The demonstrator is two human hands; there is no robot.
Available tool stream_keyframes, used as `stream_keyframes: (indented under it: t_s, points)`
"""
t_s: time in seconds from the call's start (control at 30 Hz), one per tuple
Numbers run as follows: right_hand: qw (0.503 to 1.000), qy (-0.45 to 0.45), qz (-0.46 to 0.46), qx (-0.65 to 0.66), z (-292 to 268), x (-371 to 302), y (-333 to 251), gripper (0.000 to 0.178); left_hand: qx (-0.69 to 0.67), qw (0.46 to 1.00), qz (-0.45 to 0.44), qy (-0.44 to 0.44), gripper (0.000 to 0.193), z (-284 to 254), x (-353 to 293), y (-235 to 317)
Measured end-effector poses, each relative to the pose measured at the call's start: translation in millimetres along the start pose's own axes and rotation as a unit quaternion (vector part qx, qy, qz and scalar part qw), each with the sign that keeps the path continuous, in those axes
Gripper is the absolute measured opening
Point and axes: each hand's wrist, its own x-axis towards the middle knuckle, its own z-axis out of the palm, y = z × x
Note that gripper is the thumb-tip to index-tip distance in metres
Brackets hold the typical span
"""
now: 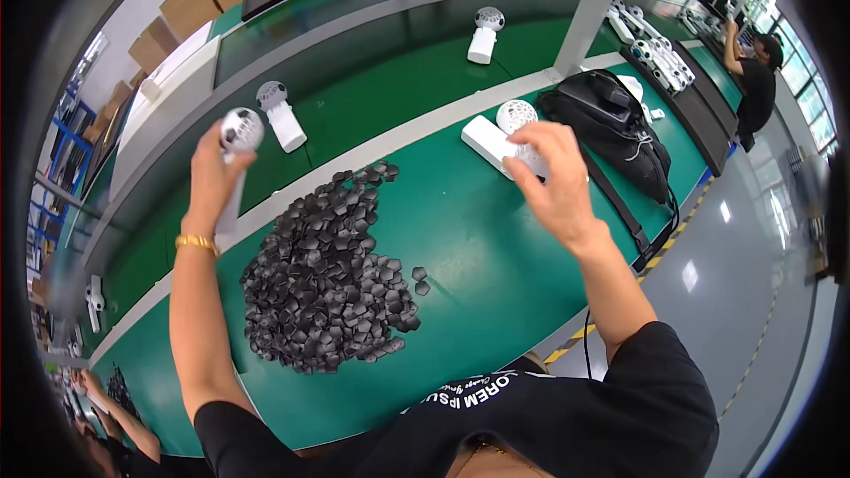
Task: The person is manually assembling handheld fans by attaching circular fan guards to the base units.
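My left hand (212, 177) is raised over the table's far edge, wrapped round a white device with a ball-shaped head (242, 130) that carries black patches. Its white body hangs down behind the wrist. My right hand (558, 181) has thumb and fingers curved apart, with nothing gripped between them. Just beyond its fingertips lies another white device (487, 143), whose patterned ball head shows no black patches; the hand hides part of this spot. Between my arms spreads a heap of small black pentagon pieces (323, 274), with loose ones (420, 281) to its right.
Beyond the table rail, a green conveyor belt (381, 80) carries more ball-headed white devices (282, 119), (484, 35). A black bag (611, 119) lies at the right, near a metal post (595, 13). Co-workers stand at far right (757, 75) and lower left (119, 416).
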Motion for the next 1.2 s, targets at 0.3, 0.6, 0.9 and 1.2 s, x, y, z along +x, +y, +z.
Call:
stream_keyframes:
  t_s: [0.3,0.6,0.9,1.2]
  points:
    - [0.981,-0.093,0.124,-0.119,-17,-17,13,0.058,0.127,0.989,-0.039,0.065,0.061,75,49,-97]
    - [0.994,-0.026,0.103,-0.011,7,-32,25,0.064,-0.323,0.934,-0.063,-0.137,0.049,26,-42,83]
    - [0.985,-0.001,-0.115,0.130,48,-52,-89,0.062,-0.714,0.587,-0.214,-0.316,0.057,1,-181,207]
    - [0.951,0.036,-0.199,0.235,76,-87,-128,0.050,-0.818,0.452,-0.334,-0.121,0.061,9,-229,215]
